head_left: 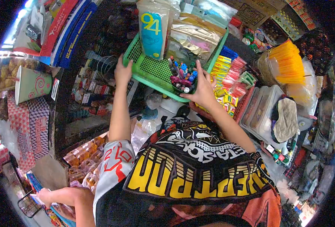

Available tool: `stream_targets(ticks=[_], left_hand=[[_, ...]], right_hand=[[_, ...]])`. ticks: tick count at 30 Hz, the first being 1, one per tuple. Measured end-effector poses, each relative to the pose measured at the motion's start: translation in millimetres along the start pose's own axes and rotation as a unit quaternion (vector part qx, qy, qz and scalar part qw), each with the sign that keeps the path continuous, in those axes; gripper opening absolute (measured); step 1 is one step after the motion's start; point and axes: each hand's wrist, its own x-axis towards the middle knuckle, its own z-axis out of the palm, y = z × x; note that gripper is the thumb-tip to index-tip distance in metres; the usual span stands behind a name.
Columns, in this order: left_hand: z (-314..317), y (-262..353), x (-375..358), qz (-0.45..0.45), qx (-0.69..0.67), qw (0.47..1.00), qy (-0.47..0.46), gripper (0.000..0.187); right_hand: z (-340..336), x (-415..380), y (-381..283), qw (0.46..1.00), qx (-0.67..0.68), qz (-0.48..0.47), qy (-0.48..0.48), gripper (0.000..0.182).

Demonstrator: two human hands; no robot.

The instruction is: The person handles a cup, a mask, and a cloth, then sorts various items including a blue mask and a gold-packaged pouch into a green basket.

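A green plastic basket (146, 74) with mesh sides is in front of me, tilted in the view. My left hand (123, 71) grips its left near corner, fingers curled over the rim. At the right near corner my right hand (204, 89) is closed around the edge, its index finger stretched alongside a bunch of pens (183, 75). Those pens stand in the basket's near right corner; their holder is mostly hidden. Behind them are a blue packet marked 94 (152, 36) and several clear and gold-coloured zip bags (194, 34).
Yellow and pink packets (228, 75) lie right of the basket. Further right are stacked plastic containers (260, 109) and yellow sticks (288, 62). A paper cup (35, 85) is at left. Another person's arm (67, 196) reaches in at lower left. Bottled goods (86, 157) stand below.
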Motion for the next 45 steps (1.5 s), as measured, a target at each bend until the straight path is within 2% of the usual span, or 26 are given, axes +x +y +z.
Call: stream_targets(ticks=[5,7,11,13,16,18,19,20,22,24,25,27,28,29,31,32,35,36,37,38,39,40,41,43,45], left_hand=[[0.2,-8.8,0.0,-0.008,-0.043,0.999,0.014,0.05],[-0.6,-12.4,1.8,-0.032,-0.036,0.999,-0.015,0.05],[2.6,-23.7,6.8,0.03,-0.075,0.997,-0.017,0.053],[-0.1,-28.1,6.3,0.026,-0.063,0.997,-0.029,0.053],[-5.8,-20.3,8.3,-0.01,-0.081,0.993,-0.082,0.054],[-2.4,-29.4,16.3,-0.001,-0.119,0.985,-0.122,0.057],[-16.9,5.6,3.0,-0.028,-0.086,0.988,-0.123,0.06],[-13.3,1.8,2.8,-0.021,-0.053,0.992,-0.115,0.063],[1.0,-14.3,1.9,0.153,0.05,0.986,0.031,0.065],[-13.3,21.0,-16.3,0.171,-0.007,0.984,0.04,0.063],[-24.1,39.9,-24.4,0.173,-0.059,0.981,0.057,0.061],[-41.5,62.6,-32.8,0.141,-0.121,0.982,0.024,0.052],[-44.9,70.2,-33.6,0.171,-0.174,0.969,0.032,0.04],[-51.1,83.8,-36.2,0.15,-0.216,0.965,0.006,0.035],[-57.0,104.1,-37.6,0.161,-0.295,0.941,-0.029,0.032],[-58.4,114.6,-39.0,0.181,-0.285,0.941,-0.024,0.03],[-63.4,150.0,-49.7,0.228,-0.292,0.928,-0.038,0.025],[-60.4,160.7,-52.9,0.235,-0.296,0.925,-0.044,0.025],[-56.5,171.4,-57.2,0.271,-0.291,0.916,-0.053,0.024],[-52.3,182.4,-61.9,0.307,-0.287,0.906,-0.06,0.023],[-45.3,195.0,-65.5,0.371,-0.27,0.887,-0.051,0.018],[-41.8,208.1,-74.7,0.37,-0.26,0.89,-0.06,0.015],[-38.1,219.4,-82.5,0.368,-0.251,0.893,-0.07,0.012],[-27.4,229.9,-88.1,0.415,-0.23,0.878,-0.061,0.013],[-21.2,238.8,-95.5,0.428,-0.228,0.871,-0.079,0.014]], right_hand=[[-3.1,-0.6,-0.2,1.0,-0.002,-0.008,0.01,0.116],[-3.5,-0.5,1.2,1.0,-0.011,-0.017,0.017,0.116],[-4.0,-2.0,0.7,1.0,0.007,-0.021,0.015,0.115],[-3.0,-0.2,0.4,1.0,-0.005,-0.008,-0.003,0.119],[-4.1,0.5,1.4,1.0,-0.015,-0.004,-0.016,0.122],[-11.0,-3.7,4.6,1.0,0.012,-0.014,-0.007,0.124],[-16.4,-6.8,5.5,0.999,0.008,-0.031,0.014,0.125],[-23.9,-9.2,4.9,0.999,0.012,-0.033,0.03,0.12],[-39.6,-14.8,9.2,0.998,0.011,-0.025,0.057,0.115],[-53.5,-19.8,19.1,0.993,0.114,-0.043,-0.005,0.095],[-60.4,-25.2,21.2,0.993,0.113,-0.035,0.005,0.095],[-73.2,-38.8,22.5,0.993,0.113,-0.022,-0.029,0.076],[-77.2,-47.1,23.4,0.994,0.109,-0.025,-0.019,0.071],[-83.8,-53.8,22.3,0.994,0.108,-0.021,-0.012,0.071],[-98.6,-65.3,17.4,0.95,0.297,0.048,-0.085,0.067],[-102.1,-71.1,17.4,0.953,0.298,0.038,-0.051,0.056],[-114.6,-83.6,14.3,0.95,0.308,0.045,0.005,0.057],[-117.7,-87.7,11.3,0.928,0.364,0.075,0.041,0.044],[-119.3,-91.0,14.8,0.928,0.361,0.077,0.051,0.044],[-119.7,-94.0,20.2,0.921,0.379,0.066,0.062,0.034],[-121.8,-96.5,25.1,0.914,0.396,0.054,0.073,0.025],[-126.2,-99.6,21.2,0.903,0.41,0.091,0.092,0.012],[-129.2,-104.3,21.5,0.903,0.407,0.091,0.102,0.012],[-136.3,-115.0,23.7,0.927,0.339,0.012,0.161,0.015],[-147.6,-127.3,23.5,0.922,0.342,0.052,0.173,0.013]])
